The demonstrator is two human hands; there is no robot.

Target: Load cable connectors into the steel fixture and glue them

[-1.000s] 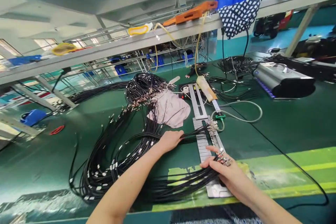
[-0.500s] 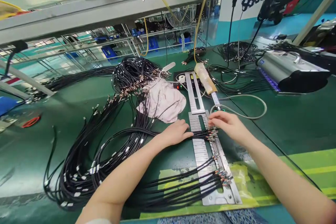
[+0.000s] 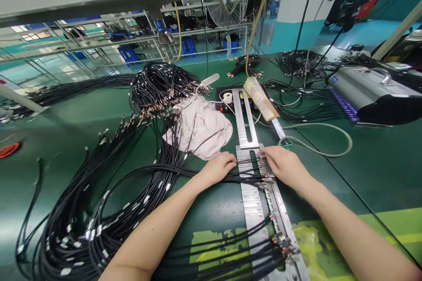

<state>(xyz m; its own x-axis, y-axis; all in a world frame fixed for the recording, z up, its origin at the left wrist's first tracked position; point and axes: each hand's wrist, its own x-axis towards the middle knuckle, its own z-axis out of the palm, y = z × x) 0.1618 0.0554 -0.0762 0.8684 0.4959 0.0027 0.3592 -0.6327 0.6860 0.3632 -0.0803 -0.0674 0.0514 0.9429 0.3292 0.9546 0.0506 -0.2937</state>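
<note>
Our left hand [image 3: 217, 167] lies flat, fingers loosely spread, pinning thin black cables with metal connector tips [image 3: 171, 170] against the long slotted steel fixture strip [image 3: 252, 197] — likely so the ends sit level in its slots. Our right hand [image 3: 285, 166] covers the connectors, fingers together; whether it pinches one we cannot tell. Around us — a green counter [image 3: 372, 171], a crumpled pink cloth [image 3: 201, 129], metal shelving aisles [image 3: 99, 48] behind.
</note>
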